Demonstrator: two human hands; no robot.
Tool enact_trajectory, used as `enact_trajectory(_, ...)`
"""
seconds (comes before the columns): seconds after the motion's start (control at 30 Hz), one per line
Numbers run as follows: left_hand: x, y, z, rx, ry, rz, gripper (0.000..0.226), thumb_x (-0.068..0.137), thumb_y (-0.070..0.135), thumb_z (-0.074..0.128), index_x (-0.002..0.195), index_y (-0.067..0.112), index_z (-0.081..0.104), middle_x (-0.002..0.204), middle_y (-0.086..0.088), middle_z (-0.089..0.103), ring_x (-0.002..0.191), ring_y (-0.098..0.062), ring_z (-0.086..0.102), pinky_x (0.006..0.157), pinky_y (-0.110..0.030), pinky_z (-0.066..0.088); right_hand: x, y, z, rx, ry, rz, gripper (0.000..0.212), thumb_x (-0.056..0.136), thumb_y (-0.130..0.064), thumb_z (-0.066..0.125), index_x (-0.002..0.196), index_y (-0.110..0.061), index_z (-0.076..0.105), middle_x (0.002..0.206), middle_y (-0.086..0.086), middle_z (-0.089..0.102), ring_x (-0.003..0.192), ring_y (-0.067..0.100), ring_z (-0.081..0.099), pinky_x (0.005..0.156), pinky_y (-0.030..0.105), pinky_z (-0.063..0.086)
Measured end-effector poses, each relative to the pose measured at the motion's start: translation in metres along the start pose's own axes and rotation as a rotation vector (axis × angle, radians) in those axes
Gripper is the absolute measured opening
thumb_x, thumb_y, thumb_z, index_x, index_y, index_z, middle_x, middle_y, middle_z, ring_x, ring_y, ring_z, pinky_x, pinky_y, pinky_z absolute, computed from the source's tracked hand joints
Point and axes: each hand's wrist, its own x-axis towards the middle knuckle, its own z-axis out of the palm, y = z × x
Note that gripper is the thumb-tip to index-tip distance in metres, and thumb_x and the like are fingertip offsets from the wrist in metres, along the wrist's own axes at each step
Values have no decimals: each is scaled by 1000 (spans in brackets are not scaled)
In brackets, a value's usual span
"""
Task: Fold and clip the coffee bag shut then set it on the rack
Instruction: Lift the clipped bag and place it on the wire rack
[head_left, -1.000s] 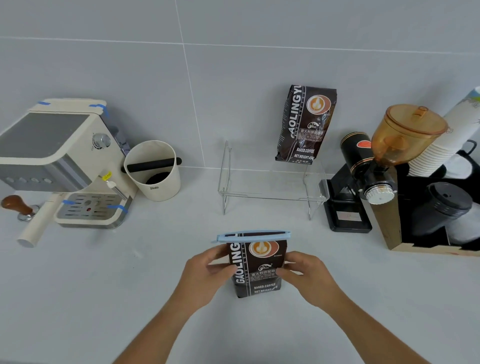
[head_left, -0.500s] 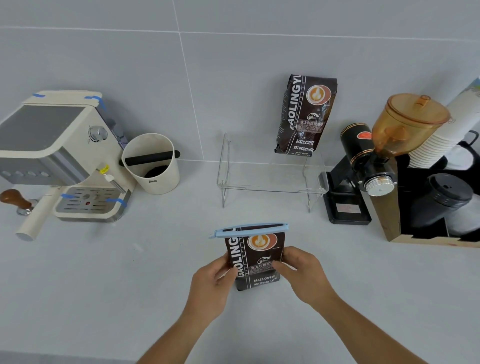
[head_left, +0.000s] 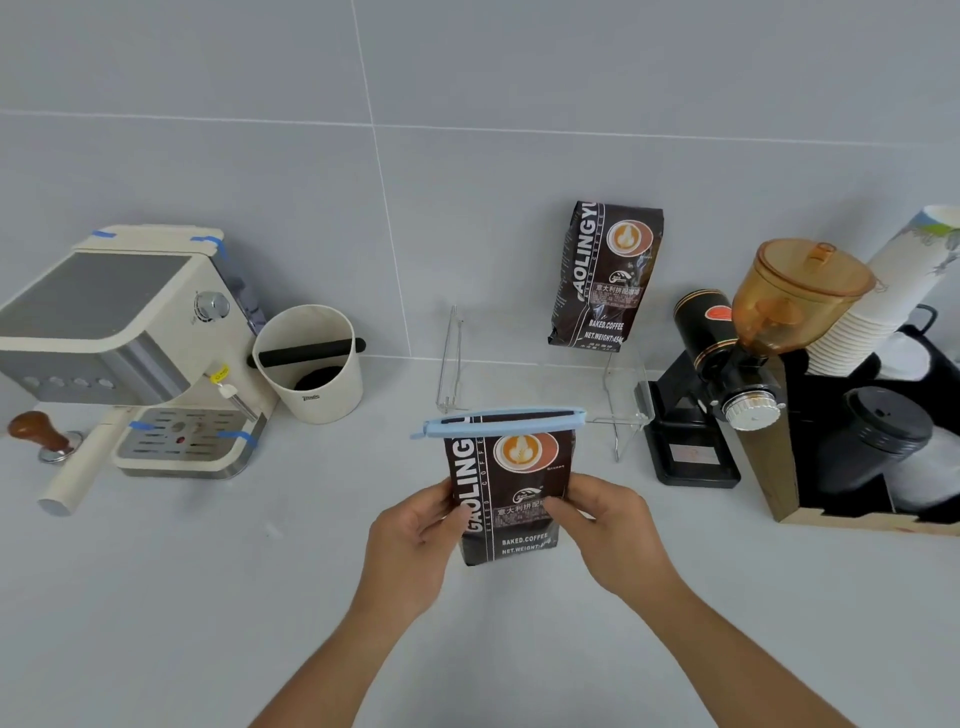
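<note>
A dark brown coffee bag (head_left: 511, 483) is held upright above the grey counter, in front of the rack. A light blue clip (head_left: 501, 422) is clamped across its folded top. My left hand (head_left: 415, 540) grips the bag's left side and my right hand (head_left: 605, 530) grips its right side. The clear acrylic rack (head_left: 545, 384) stands behind the bag against the wall. A second, identical coffee bag (head_left: 605, 275) stands on the rack's right part, leaning on the wall.
A cream espresso machine (head_left: 130, 343) with a tamper (head_left: 41, 434) sits at the left, a cream knock box (head_left: 311, 364) beside it. A black grinder (head_left: 727, 374) with an amber hopper and a box of cups and lids (head_left: 883, 415) stand at the right.
Both hands have lifted the clipped bag a little, toward the rack. The camera has tilted, so everything sits lower in view.
</note>
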Motion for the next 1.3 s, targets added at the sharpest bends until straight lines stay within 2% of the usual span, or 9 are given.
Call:
enact_trajectory(0.13,18,28,-4,-37,20,87,29,85,-4,64,111,8,71,105,2,78,96,-11,73,78,-13,54,17,-25,-11,3,2,-58,32,89,-8,66,88,-40,72,93,-15,79,92,3,72,88,37,58)
enact_trajectory(0.3,38,65,-9,-33,17,205,29,86,-1,64,111,12,72,103,5,78,95,-8,73,77,-11,53,36,-60,-22,57,26,-132,36,90,-8,64,86,-43,71,93,-12,79,91,5,73,89,41,58)
enact_trajectory(0.47,60,101,-13,-45,16,311,31,87,-1,63,106,21,71,99,20,75,92,-5,72,78,-12,53,56,-90,-32,91,65,-191,36,89,-9,66,82,-45,71,94,-16,79,91,7,73,87,43,59)
enact_trajectory(0.57,74,122,-17,-43,25,378,32,86,-1,64,106,23,72,102,17,75,94,-9,72,81,-15,54,69,-106,-37,116,86,-232,36,88,-9,67,80,-44,72,94,-12,79,91,8,74,87,45,59)
enact_trajectory(0.67,84,139,-18,-48,21,420,34,86,0,64,100,31,71,101,17,75,93,-7,73,81,-15,54,83,-118,-41,113,95,-259,27,87,-10,68,87,-36,74,96,-4,80,93,13,74,89,47,58)
enact_trajectory(0.87,112,166,-19,-41,17,451,37,87,2,64,95,38,71,91,18,78,94,-8,73,88,-23,54,113,-141,-48,122,106,-279,29,88,-4,66,89,-32,74,91,-7,80,89,14,75,84,35,58)
enact_trajectory(1.0,133,173,-19,-24,6,443,37,88,3,63,93,39,70,86,23,76,91,-3,72,84,-17,55,135,-144,-47,122,116,-269,21,89,-5,65,98,-21,75,92,2,80,87,24,75,84,40,59)
enact_trajectory(1.17,165,169,-16,21,10,412,28,88,4,63,103,26,72,99,6,77,92,-6,72,88,-24,54,160,-137,-40,169,142,-227,21,90,-2,63,104,-12,73,97,3,79,90,23,74,85,40,60)
enact_trajectory(1.3,189,151,-10,33,6,358,28,89,3,61,110,19,70,104,2,76,94,-5,72,88,-22,54,179,-122,-26,191,153,-177,28,91,-1,61,96,-26,73,94,-1,79,91,19,74,86,40,60)
